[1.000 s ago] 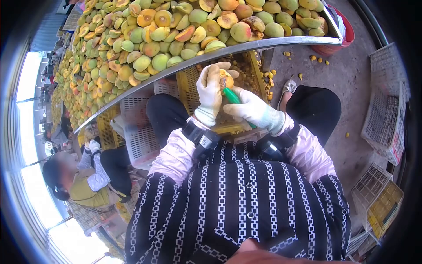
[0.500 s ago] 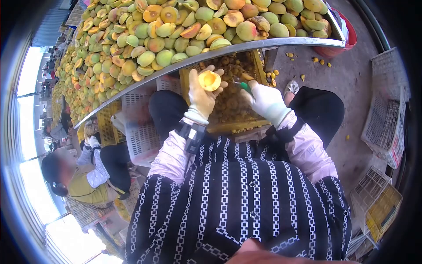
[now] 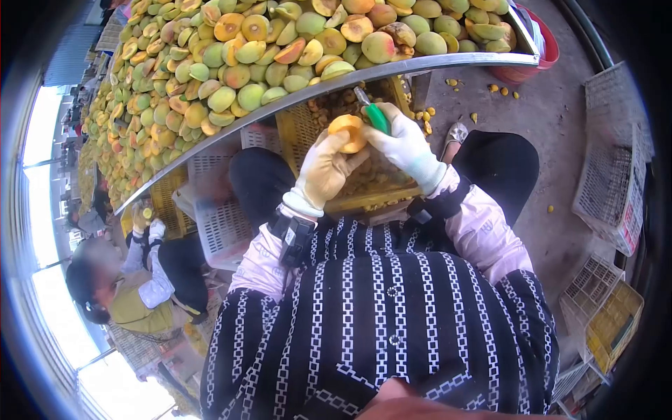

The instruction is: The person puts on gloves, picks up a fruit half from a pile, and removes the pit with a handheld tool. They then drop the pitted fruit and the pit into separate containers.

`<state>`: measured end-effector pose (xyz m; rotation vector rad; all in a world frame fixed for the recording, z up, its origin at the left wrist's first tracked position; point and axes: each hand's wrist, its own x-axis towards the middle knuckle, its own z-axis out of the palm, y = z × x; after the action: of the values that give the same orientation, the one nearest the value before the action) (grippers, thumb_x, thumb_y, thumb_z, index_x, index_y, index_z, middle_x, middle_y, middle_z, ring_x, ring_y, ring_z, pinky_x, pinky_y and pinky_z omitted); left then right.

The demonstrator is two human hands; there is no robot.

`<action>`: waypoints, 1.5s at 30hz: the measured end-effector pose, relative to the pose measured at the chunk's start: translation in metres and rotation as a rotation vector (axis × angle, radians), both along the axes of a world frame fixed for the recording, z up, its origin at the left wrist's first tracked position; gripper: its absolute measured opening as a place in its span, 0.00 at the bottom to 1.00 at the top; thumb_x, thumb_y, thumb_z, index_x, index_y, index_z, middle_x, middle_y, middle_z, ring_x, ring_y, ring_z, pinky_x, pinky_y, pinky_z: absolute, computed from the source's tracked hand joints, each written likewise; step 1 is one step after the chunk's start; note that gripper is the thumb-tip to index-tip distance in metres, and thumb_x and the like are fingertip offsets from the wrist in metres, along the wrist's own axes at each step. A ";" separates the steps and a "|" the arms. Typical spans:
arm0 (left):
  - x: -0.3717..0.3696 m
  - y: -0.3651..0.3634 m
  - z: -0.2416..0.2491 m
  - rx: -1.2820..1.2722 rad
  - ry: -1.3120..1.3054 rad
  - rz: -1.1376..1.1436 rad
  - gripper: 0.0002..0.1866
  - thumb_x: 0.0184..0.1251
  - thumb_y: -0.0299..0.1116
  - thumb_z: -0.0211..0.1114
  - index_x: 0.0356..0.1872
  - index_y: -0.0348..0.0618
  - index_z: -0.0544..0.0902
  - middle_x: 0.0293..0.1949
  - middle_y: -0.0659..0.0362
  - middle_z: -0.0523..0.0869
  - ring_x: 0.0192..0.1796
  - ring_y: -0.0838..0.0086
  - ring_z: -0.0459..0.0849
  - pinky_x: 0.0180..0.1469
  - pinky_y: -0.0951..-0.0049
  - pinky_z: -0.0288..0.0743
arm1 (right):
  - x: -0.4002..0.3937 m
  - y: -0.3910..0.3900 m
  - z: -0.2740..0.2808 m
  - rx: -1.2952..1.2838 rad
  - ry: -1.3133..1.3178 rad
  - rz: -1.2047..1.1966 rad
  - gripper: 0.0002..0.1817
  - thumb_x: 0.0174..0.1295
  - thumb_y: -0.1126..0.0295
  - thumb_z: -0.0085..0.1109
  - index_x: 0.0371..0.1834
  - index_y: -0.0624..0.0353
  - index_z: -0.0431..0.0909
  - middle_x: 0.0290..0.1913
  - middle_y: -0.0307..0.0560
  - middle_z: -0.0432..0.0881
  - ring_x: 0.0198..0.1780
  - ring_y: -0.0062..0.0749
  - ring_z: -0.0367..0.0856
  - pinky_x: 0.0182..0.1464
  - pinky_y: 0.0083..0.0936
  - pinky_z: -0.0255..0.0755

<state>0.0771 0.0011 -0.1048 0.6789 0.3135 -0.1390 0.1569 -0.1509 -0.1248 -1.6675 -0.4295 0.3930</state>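
My left hand [image 3: 323, 170], in a stained white glove, is closed around a peach half [image 3: 348, 134] with orange flesh. My right hand [image 3: 408, 148], gloved in white, grips a green-handled knife [image 3: 378, 118]; its short metal blade points up and away from the fruit. The right thumb and fingers reach the peach half's right edge, so both hands meet at it. Under the hands stands a yellow crate [image 3: 374, 204] with brownish fruit pieces in it, partly hidden by my gloves. Beyond lies a big heap of halved and whole peaches [image 3: 280, 52] on a metal-edged table [image 3: 420, 61].
White [image 3: 222, 227] and yellow crates stand to the left under the table edge. A co-worker [image 3: 140, 287] sits further left. A red tub [image 3: 546, 52] is at the table's right end, with fruit bits on the floor. More crates [image 3: 609, 189] line the right side.
My hands have come together at the peach half, which has turned so its hollow no longer faces me. The knife has tilted upright, blade pointing away. The view has shifted slightly.
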 end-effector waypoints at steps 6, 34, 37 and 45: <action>-0.003 -0.004 -0.005 0.209 0.144 0.262 0.13 0.70 0.24 0.52 0.54 0.36 0.72 0.52 0.49 0.80 0.55 0.60 0.81 0.56 0.63 0.79 | -0.005 -0.013 0.003 -0.166 -0.176 0.002 0.21 0.61 0.59 0.58 0.54 0.56 0.72 0.38 0.60 0.82 0.41 0.54 0.82 0.42 0.38 0.75; -0.025 0.004 0.032 0.559 0.161 0.363 0.16 0.65 0.26 0.59 0.53 0.38 0.72 0.44 0.51 0.82 0.35 0.64 0.86 0.34 0.73 0.85 | 0.001 -0.012 -0.016 -0.616 -0.620 0.038 0.22 0.59 0.63 0.55 0.58 0.52 0.71 0.25 0.52 0.82 0.27 0.49 0.82 0.30 0.42 0.75; -0.038 0.035 0.045 0.568 0.088 0.471 0.15 0.65 0.27 0.58 0.52 0.37 0.73 0.47 0.47 0.83 0.34 0.63 0.87 0.33 0.74 0.84 | 0.004 -0.017 -0.021 -0.618 -0.582 0.022 0.23 0.59 0.62 0.55 0.58 0.52 0.70 0.26 0.54 0.82 0.28 0.50 0.82 0.31 0.42 0.75; -0.124 0.181 0.054 2.196 0.434 0.593 0.31 0.58 0.35 0.68 0.62 0.37 0.69 0.56 0.47 0.74 0.58 0.61 0.74 0.59 0.66 0.71 | -0.015 -0.010 -0.020 -0.546 -0.598 0.245 0.19 0.56 0.65 0.58 0.51 0.56 0.72 0.28 0.53 0.82 0.32 0.51 0.82 0.34 0.43 0.75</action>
<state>-0.0470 0.1821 -0.0506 2.6765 1.0729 0.7993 0.1416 -0.1609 -0.1444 -2.2731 -1.0474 0.1852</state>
